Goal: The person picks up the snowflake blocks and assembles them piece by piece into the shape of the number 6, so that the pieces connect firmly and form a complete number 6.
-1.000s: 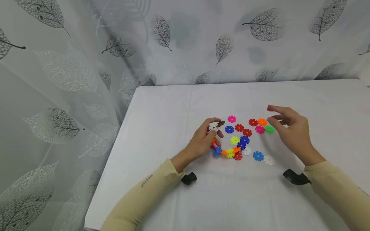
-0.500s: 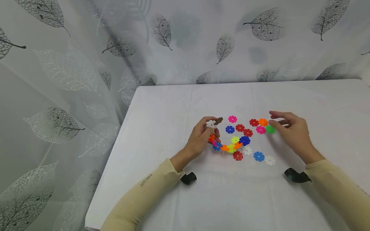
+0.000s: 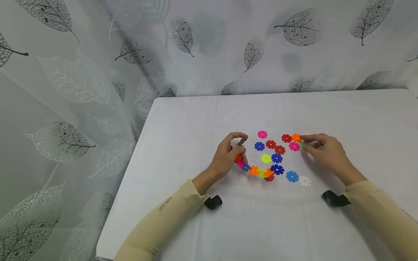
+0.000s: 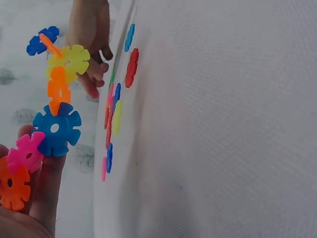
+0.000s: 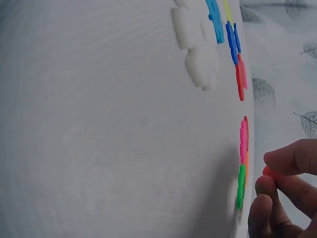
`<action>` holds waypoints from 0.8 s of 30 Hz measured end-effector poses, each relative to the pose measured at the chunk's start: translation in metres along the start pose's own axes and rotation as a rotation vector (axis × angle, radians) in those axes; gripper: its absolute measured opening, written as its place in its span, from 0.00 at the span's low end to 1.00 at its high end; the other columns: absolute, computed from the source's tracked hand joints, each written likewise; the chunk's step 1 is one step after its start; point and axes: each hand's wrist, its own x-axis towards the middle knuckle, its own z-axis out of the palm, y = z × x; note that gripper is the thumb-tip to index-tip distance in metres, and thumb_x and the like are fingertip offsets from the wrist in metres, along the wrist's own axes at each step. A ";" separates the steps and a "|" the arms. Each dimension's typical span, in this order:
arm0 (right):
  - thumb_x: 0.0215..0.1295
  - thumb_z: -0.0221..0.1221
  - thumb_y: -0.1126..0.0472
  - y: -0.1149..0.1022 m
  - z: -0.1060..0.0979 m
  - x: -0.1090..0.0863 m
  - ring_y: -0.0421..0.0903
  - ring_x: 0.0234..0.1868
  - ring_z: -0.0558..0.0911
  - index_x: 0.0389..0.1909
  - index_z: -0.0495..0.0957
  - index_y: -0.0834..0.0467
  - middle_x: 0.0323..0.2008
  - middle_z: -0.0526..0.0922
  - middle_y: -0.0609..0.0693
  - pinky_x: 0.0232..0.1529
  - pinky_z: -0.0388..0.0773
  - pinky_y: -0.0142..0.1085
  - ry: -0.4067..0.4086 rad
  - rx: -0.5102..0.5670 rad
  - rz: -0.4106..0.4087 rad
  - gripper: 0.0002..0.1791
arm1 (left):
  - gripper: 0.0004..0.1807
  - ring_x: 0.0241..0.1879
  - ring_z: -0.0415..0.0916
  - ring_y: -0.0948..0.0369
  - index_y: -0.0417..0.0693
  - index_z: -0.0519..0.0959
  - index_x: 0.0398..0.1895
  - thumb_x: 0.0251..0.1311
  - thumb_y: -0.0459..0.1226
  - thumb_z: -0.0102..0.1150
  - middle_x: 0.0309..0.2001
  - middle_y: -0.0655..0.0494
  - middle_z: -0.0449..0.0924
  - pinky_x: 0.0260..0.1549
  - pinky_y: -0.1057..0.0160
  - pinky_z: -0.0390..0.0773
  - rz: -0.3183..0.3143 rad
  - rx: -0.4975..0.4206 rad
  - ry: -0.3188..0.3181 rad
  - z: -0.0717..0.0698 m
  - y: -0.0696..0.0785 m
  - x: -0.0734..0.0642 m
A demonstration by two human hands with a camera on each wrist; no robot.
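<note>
My left hand (image 3: 222,159) holds a curved chain of interlocking plastic snowflake discs (image 3: 253,170) in several colours. A white disc (image 3: 234,141) and a brown disc (image 3: 242,141) show between its thumb and forefinger. In the left wrist view, the chain runs from an orange disc (image 4: 14,183) by the fingers through pink and blue to a dark blue disc (image 4: 42,40) at its far end. My right hand (image 3: 328,150) reaches over the right-hand group, fingertips at the edge of an orange disc (image 3: 296,137). A green disc (image 3: 302,145) lies partly hidden beneath it.
Loose discs lie on the white cloth-covered table (image 3: 183,127), including a pink disc (image 3: 262,134), a yellow disc (image 3: 266,158), a light blue disc (image 3: 292,176) and a white disc (image 3: 305,181). A leaf-patterned curtain (image 3: 209,47) hangs behind the table.
The right hand has lowered and moved left to the orange and green discs, its thumb and forefinger drawing closer. The left hand's chain has swung, its dark blue end now lower.
</note>
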 end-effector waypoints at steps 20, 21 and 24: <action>0.61 0.71 0.53 -0.001 0.005 0.008 0.62 0.43 0.74 0.56 0.80 0.64 0.45 0.77 0.63 0.28 0.74 0.35 -0.056 -0.202 -0.099 0.27 | 0.18 0.27 0.81 0.55 0.41 0.66 0.56 0.71 0.42 0.39 0.29 0.48 0.74 0.31 0.60 0.84 -0.182 0.004 -0.091 0.007 0.007 0.001; 0.61 0.71 0.53 -0.002 0.005 0.009 0.62 0.43 0.74 0.56 0.80 0.65 0.45 0.77 0.64 0.28 0.74 0.35 -0.060 -0.205 -0.098 0.27 | 0.18 0.27 0.81 0.55 0.41 0.66 0.56 0.71 0.43 0.40 0.29 0.48 0.73 0.31 0.60 0.83 -0.184 0.003 -0.090 0.007 0.007 0.000; 0.61 0.71 0.54 -0.004 0.004 0.009 0.63 0.43 0.74 0.55 0.80 0.65 0.44 0.77 0.64 0.30 0.77 0.38 -0.074 -0.203 -0.092 0.26 | 0.18 0.27 0.81 0.55 0.42 0.65 0.56 0.72 0.44 0.41 0.29 0.48 0.73 0.31 0.61 0.83 -0.191 -0.004 -0.088 0.006 0.007 0.001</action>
